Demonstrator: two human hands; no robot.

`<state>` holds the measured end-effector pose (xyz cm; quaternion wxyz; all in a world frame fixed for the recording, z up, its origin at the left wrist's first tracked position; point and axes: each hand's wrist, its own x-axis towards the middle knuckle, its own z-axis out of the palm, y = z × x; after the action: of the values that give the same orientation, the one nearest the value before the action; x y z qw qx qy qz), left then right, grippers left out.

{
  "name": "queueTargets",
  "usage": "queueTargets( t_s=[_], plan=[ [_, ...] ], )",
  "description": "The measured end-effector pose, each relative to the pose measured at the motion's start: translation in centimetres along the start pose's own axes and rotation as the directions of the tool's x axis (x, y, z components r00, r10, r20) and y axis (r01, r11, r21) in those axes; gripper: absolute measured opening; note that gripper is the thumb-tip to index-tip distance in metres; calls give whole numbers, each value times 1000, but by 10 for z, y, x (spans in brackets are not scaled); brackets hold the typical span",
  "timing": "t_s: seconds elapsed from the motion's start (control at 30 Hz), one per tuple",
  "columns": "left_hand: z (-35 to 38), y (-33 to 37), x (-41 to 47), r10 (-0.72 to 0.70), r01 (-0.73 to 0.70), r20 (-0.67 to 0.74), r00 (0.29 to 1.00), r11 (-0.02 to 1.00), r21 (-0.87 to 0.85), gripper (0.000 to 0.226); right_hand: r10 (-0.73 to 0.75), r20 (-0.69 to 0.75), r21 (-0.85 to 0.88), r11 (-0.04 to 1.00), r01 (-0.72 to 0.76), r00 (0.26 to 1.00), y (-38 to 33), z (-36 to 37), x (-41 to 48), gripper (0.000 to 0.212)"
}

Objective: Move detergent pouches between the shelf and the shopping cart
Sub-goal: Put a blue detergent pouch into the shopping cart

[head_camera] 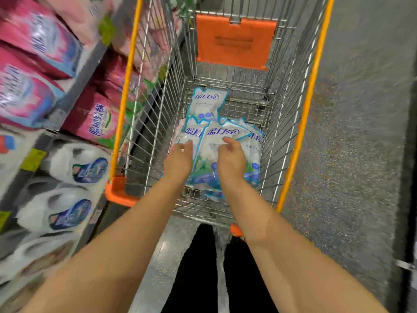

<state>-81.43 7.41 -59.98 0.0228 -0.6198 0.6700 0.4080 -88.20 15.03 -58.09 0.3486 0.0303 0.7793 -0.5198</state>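
- Your left grip (179,159) is released, its fingers flat on the left pouch (188,136) in the shopping cart (309,98).
- Your right grip (231,158) bends over the middle pouch (212,154); I cannot tell whether it is grasping.
- The far pouch (206,102) lies beyond both grips.

floor: grey speckled polished aisle floor (352,154), motion-blurred | left: grey metal tiered store shelf (90,64), pink soft plastic packs (33,41) on upper tiers, yellow-green price tags (33,159) on edges | right edge: dark vertical strip (409,154) | light: even, overhead
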Motion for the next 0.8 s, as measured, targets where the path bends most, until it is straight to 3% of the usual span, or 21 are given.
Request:
queueTargets(
  t_s=[0.13, 0.2, 0.33, 0.57, 0.73, 0.8],
  plan=[
    [-73, 18, -41, 181, -188, -148, 972, 982, -32, 42, -172, 108, 22, 985, 170, 979, -50, 18, -51, 28],
    [-121, 25, -56, 287, -292, -230, 930, 956, 15, 40, -318, 176, 8, 947, 322, 932, -82, 30, -83, 23],
    [-217, 35, -95, 393, -434, -405, 826, 901, -13, 42, -551, 296, -7, 816, 578, 781, -143, 60, -151, 18],
    [-389, 7, -177, 509, -650, -610, 607, 760, -13, 27, -779, 410, 91, 552, 829, 474, -233, 126, -305, 25],
    [-521, -59, -222, 503, -668, -737, 452, 738, 94, 26, -872, 416, 195, 362, 911, 257, -265, 210, -425, 23],
    [-569, -89, -242, 496, -609, -774, 394, 771, 184, 29, -879, 440, 232, 311, 922, 186, -274, 245, -469, 24]
  ],
)
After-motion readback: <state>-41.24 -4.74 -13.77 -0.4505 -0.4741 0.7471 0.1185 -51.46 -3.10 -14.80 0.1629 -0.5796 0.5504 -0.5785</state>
